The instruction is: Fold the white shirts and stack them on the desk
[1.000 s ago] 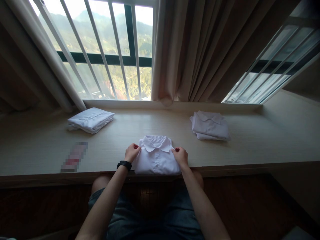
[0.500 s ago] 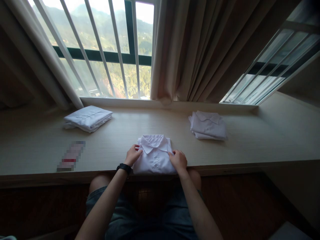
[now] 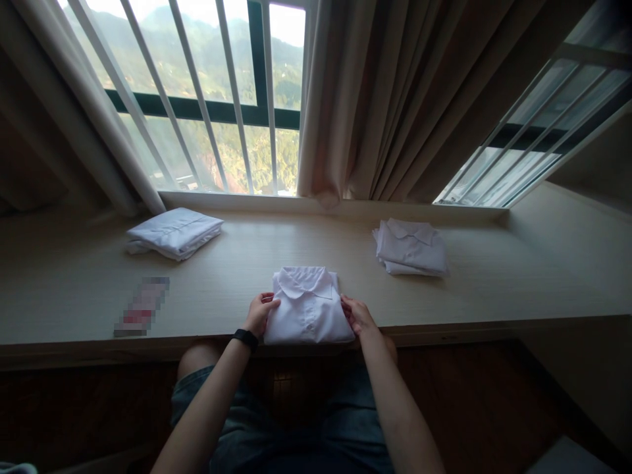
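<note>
A folded white shirt (image 3: pixel 310 313) lies at the front edge of the desk, its collar pointing toward the window. My left hand (image 3: pixel 261 312) grips the shirt's left side, thumb on top and fingers at the edge. At the opposite side, my right hand (image 3: pixel 357 313) holds the right edge, with the fingers partly hidden beside the cloth. The front of the shirt bulges slightly between both hands.
On the pale desk (image 3: pixel 316 240), a stack of folded white clothes (image 3: pixel 175 232) sits at the back left and another folded white shirt pile (image 3: pixel 411 247) at the back right. A blurred flat item (image 3: pixel 143 308) lies left. Curtains (image 3: pixel 375 99) hang behind.
My right hand has shifted slightly right, from the shirt's top to its side edge. My left hand has moved slightly down. The front of the shirt looks smoother and wider.
</note>
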Motion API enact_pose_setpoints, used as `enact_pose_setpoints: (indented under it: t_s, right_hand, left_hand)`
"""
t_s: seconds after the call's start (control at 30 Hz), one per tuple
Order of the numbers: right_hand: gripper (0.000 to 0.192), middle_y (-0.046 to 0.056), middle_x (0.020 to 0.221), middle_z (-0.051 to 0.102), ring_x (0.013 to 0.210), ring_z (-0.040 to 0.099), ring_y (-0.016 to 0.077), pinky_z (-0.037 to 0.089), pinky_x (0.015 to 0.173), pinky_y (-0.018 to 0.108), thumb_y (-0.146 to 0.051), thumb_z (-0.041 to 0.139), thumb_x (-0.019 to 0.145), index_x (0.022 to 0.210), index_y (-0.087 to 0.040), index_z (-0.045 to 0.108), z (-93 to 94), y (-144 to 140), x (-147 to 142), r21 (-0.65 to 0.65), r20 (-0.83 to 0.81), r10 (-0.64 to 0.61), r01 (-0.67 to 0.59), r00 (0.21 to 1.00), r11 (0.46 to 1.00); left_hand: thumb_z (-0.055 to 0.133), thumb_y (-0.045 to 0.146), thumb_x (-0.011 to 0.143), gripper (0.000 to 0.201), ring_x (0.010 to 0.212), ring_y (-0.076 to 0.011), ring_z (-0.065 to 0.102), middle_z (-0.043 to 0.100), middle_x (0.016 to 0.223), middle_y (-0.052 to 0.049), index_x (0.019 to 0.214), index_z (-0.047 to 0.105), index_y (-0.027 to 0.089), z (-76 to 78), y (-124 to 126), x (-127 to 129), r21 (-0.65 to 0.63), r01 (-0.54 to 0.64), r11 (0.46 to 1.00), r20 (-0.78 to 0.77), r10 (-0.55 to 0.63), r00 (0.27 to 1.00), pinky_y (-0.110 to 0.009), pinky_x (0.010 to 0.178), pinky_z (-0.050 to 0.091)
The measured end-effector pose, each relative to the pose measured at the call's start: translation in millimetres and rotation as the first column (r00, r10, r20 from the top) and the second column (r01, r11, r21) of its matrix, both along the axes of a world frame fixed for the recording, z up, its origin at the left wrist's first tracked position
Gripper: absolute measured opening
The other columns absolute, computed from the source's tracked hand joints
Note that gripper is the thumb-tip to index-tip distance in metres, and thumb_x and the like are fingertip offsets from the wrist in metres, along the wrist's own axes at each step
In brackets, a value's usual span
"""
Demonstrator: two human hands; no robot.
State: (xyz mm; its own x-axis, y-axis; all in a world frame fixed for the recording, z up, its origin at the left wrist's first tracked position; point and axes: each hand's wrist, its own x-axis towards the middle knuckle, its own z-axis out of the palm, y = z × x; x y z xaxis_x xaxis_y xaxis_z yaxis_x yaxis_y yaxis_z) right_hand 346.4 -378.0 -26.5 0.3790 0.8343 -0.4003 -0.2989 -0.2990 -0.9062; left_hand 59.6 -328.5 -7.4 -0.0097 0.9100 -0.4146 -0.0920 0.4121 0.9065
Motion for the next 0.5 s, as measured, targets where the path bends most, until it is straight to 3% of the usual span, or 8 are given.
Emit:
enact_pose_setpoints:
  t_s: [0.1,0.23,0.4,0.5]
  right_hand:
    - [0.031,0.008,0.07,0.071,0.06,0.063,0.0181,0.05,0.053,0.028,-0.037,0.086,0.06,0.073,-0.016,0.068,-0.1,0.6,6.1,-0.081,-0.081,0.105,-0.111,0.991,0.99]
    - [0.033,0.003,0.065,0.068,0.057,0.059,0.0145,0.046,0.052,0.025,-0.031,0.089,0.054,0.075,-0.015,0.069,6.5,8.5,11.0,-0.051,-0.047,0.084,-0.086,0.995,0.995]
    - [0.043,0.003,0.08,0.073,0.073,0.064,0.0172,0.05,0.063,0.025,-0.048,0.086,0.058,0.086,-0.019,0.07,15.1,15.5,11.5,0.086,-0.051,0.086,-0.082,0.995,0.993]
    - [0.044,0.003,0.074,0.071,0.067,0.062,0.0161,0.048,0.058,0.025,-0.053,0.086,0.057,0.078,-0.018,0.069,10.1,9.4,12.0,0.069,0.003,0.105,-0.105,0.995,0.992]
  left_hand:
    - [0.085,0.031,0.059,0.054,0.074,-0.0176,0.064,0.068,0.094,-0.009,0.104,0.06,0.015,-0.1,1.1,-1.7,-0.039,-0.006,0.999,-0.051,0.004,0.999,-0.024,0.056,0.044]
    - [0.088,0.033,0.057,0.058,0.064,-0.0143,0.059,0.066,0.082,-0.003,0.107,0.063,0.016,10.7,4.9,-1.4,-0.07,0.02,0.997,-0.093,-0.027,0.995,-0.021,0.049,0.035]
    - [0.087,0.037,0.062,0.069,0.07,-0.0129,0.062,0.068,0.095,-0.003,0.122,0.057,0.022,25.4,4.3,1.7,0.127,0.126,0.984,0.187,-0.149,0.971,-0.021,0.055,0.042]
    - [0.087,0.028,0.058,0.075,0.066,-0.0128,0.061,0.066,0.09,-0.002,0.126,0.056,0.023,18.6,1.4,0.3,0.054,0.157,0.986,0.189,-0.165,0.968,-0.021,0.053,0.042]
